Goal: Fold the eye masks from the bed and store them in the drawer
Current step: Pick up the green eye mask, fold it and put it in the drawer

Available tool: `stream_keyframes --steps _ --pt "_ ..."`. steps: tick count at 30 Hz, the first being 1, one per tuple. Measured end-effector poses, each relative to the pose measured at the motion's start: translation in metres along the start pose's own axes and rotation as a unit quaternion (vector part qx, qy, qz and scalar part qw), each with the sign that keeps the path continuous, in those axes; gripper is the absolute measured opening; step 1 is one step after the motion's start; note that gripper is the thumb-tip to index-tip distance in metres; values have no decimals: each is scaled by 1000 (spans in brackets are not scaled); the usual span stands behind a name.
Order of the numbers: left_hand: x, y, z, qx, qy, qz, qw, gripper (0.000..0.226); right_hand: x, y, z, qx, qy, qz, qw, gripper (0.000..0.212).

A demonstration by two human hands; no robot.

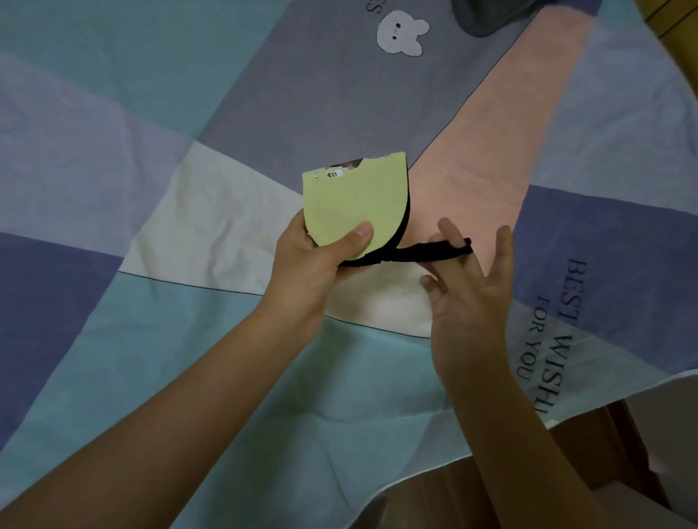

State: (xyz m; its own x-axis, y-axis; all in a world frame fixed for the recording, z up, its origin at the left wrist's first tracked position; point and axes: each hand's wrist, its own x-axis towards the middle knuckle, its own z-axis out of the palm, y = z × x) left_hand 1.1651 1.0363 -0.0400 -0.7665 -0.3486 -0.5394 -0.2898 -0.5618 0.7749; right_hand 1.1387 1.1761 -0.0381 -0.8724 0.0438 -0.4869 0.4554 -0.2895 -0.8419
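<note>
Pale yellow-green eye mask (353, 201), already doubled into a half-oval, held up over the patchwork bedsheet (105, 86), just above frame centre. Left hand (310, 262) closed on its lower edge, thumb pressed flat on the front face, fingers behind; likely pinned this way to keep the fold from springing apart.

Black elastic strap (417, 252) trailing out from the mask's lower right corner toward 3 o'clock, pulled fairly taut. Right hand (468, 284) with fingers spread, not clenched; strap hooked over a fingertip or two rather than pinched. Tension presumably kept so the strap can be wound around or tucked against the folded body. Judgement: folding near done, strap still loose, storing not yet begun.

Small print and a dark cut-out along the mask's top edge; too small to read.

Surroundings: white rabbit motif (402, 32) on grey panel at 12 o'clock; dark grey soft object (481, 10) at 1 o'clock, identity unclear. Printed lettering (556, 318) at 3 to 4 o'clock. Wooden furniture (630, 445) past the sheet's edge at 4 to 5 o'clock; whether that is the drawer, cannot tell. No other masks in view. Nothing obstructing either hand.
</note>
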Motion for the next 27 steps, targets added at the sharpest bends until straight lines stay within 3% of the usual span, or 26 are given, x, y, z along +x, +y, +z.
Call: stream_keyframes --steps 4,7,11,14,16,18,21,24,27 --pt "-1 -4 -2 29 16 14 999 44 5 2 -3 17 68 5 998 77" --pt "-1 -5 -1 32 18 24 999 43 8 -4 -2 -80 82 -11 993 77" --pt "7 -1 -6 1 46 34 998 41 12 -1 -12 -326 13 -95 940 71" --pt "17 2 -13 -17 79 42 996 37 15 5 -23 -427 -54 -102 897 59" --pt "22 2 -15 -20 100 42 994 35 15 4 -23 -400 -86 -83 909 40" --pt "26 1 -16 -23 119 40 992 35 14 3 -21 -298 -92 -48 949 23" --pt "30 0 -17 -33 132 37 990 33 10 -2 -18 -187 -90 -30 978 16" --pt "32 2 -18 -31 136 37 989 33 12 -3 -19 -252 -95 -44 962 4" --pt "32 3 -19 -21 138 35 990 36 12 -5 -19 -311 -85 -40 946 25"
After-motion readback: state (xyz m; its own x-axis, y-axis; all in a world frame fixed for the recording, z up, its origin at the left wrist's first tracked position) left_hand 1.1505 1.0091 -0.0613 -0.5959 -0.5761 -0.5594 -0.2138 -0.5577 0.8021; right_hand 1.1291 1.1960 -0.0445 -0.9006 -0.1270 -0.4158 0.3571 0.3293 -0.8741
